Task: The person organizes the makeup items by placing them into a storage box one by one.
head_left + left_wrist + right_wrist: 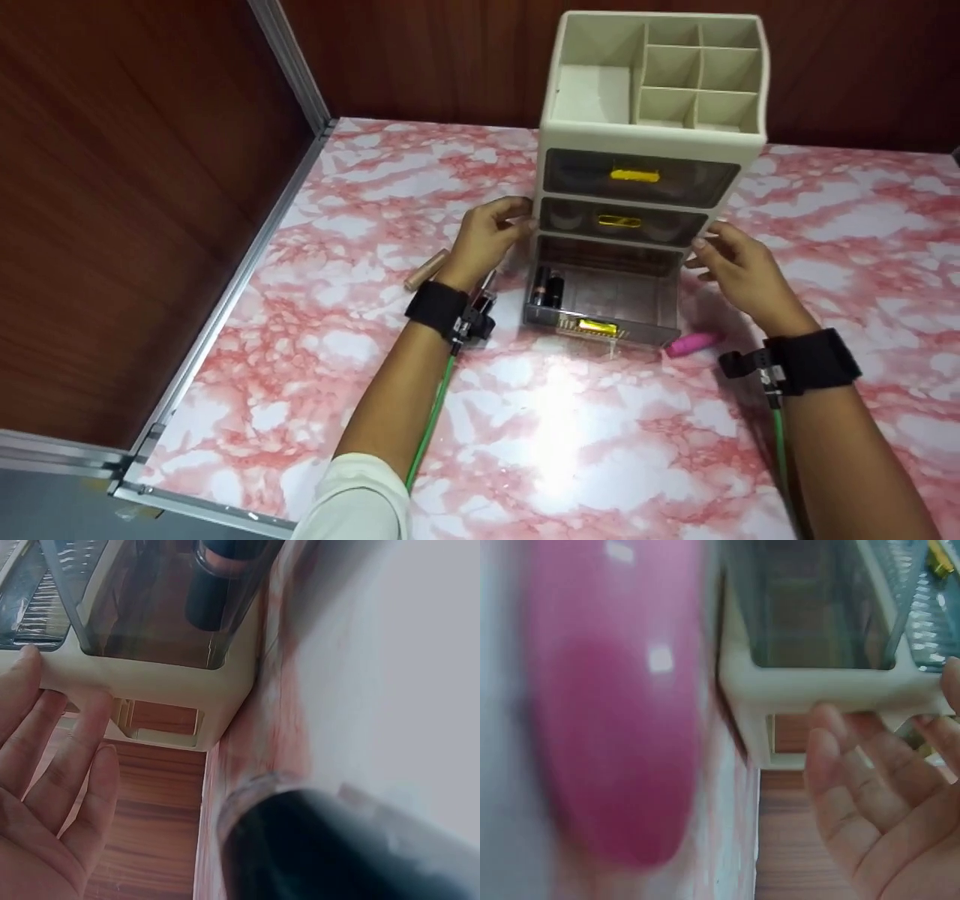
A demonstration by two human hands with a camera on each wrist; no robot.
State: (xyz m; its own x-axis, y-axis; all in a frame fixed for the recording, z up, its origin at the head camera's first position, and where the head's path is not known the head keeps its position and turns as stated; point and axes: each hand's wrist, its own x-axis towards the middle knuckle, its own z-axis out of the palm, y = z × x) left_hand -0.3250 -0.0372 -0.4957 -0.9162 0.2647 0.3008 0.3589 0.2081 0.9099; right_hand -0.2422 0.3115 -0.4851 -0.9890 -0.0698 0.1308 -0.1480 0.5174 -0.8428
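Observation:
A cream drawer organizer (652,136) with dark see-through drawers stands upright on the table. Its bottom drawer (604,322) is pulled out, with dark cosmetic tubes (554,289) at its left end. My left hand (484,241) holds the organizer's left side, thumb at the front edge and fingers (79,735) around the side by the opening. On the opposite side, my right hand (742,277) grips likewise, its thumb against the front edge and its fingers (870,772) at the side wall. A pink tube (691,344) lies by the drawer's right front corner.
Left of the organizer, a tan tube (426,271) lies beside my left wrist, and a dark-ended tube (315,847) looms close to the left wrist camera. The organizer's top has several compartments (701,67). Brown wooden panels (420,60) border the marbled table (300,360).

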